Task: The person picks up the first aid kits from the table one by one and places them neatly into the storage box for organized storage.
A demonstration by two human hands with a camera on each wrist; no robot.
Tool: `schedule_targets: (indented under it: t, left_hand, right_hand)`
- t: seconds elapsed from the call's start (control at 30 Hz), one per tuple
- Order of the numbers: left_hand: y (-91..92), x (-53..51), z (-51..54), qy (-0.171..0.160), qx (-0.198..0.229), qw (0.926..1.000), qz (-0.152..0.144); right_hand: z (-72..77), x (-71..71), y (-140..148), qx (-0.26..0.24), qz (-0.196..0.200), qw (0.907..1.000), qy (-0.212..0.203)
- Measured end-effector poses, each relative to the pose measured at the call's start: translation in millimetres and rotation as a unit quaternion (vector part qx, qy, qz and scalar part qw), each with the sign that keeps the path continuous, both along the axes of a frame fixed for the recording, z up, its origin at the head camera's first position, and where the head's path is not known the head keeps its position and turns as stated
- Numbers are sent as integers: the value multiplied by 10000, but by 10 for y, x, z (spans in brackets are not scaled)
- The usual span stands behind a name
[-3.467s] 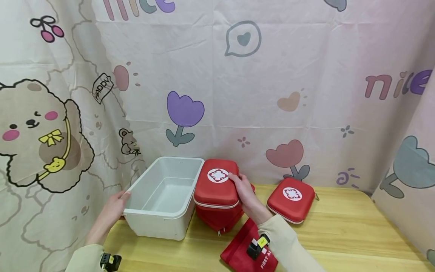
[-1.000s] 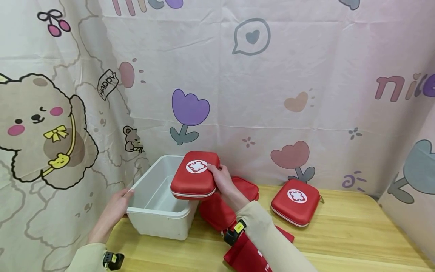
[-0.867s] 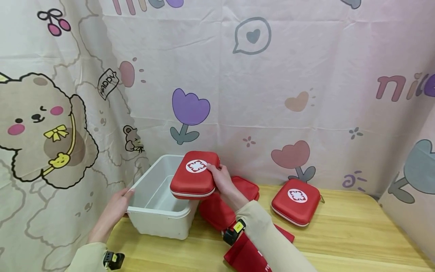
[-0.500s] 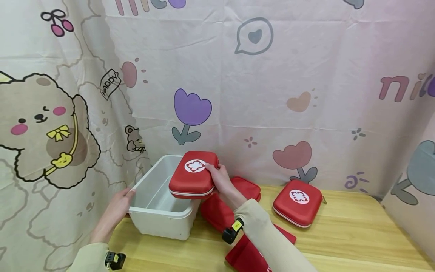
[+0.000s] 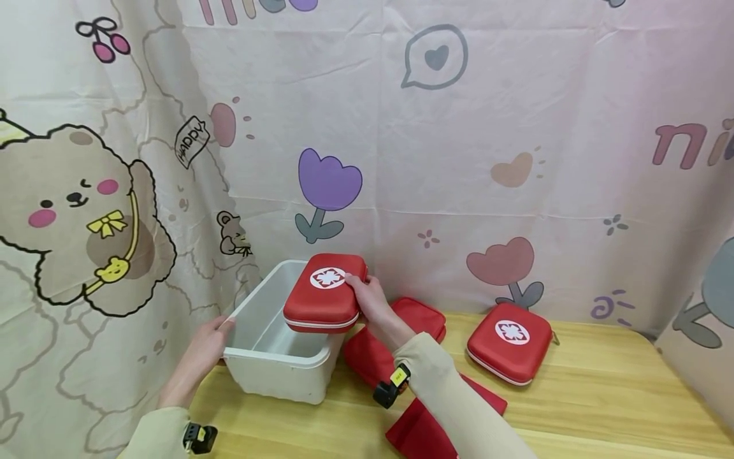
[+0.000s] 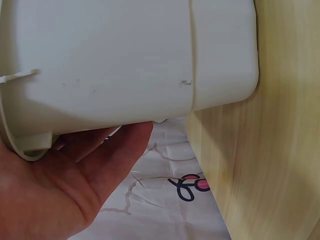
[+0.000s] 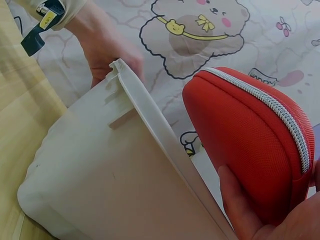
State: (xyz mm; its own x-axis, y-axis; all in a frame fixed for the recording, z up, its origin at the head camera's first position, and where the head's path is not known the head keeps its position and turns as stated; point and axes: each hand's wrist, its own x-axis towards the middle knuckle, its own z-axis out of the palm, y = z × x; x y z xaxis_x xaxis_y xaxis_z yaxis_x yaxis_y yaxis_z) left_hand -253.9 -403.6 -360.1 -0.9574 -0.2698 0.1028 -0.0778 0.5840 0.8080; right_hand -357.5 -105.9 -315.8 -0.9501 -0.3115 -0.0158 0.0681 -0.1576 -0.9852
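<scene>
In the head view my right hand grips a red zippered case with a white emblem, holding it level over the right part of the white bin. The right wrist view shows fingers and thumb round the end of the case, its silver zipper facing up. My left hand holds the bin's left rim; in the left wrist view that hand has its fingers behind the rim, along the outer wall. The part of the bin's inside under the case is hidden.
Right of the bin, red pouches lie on the wooden table, partly under my right forearm. A second red case with an emblem sits farther right. A red cloth pouch is near the front. Behind hangs a printed curtain.
Since the oldest frame, the case has been lifted off the red pouches and moved left over the bin. Over the last second it has barely moved; the view has shifted slightly. My left hand keeps its hold.
</scene>
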Motion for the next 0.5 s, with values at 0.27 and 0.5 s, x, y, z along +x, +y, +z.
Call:
schedule_targets:
  t: [0.27,0.5]
  left_hand:
    - [5,1,-46,52,76,9999,43]
    - [6,-5,-6,47,51,10000,54]
  right_hand:
    - [-18,-12,-71,15,139,9999,61]
    - [30,-42,-140,11,247,9996,137]
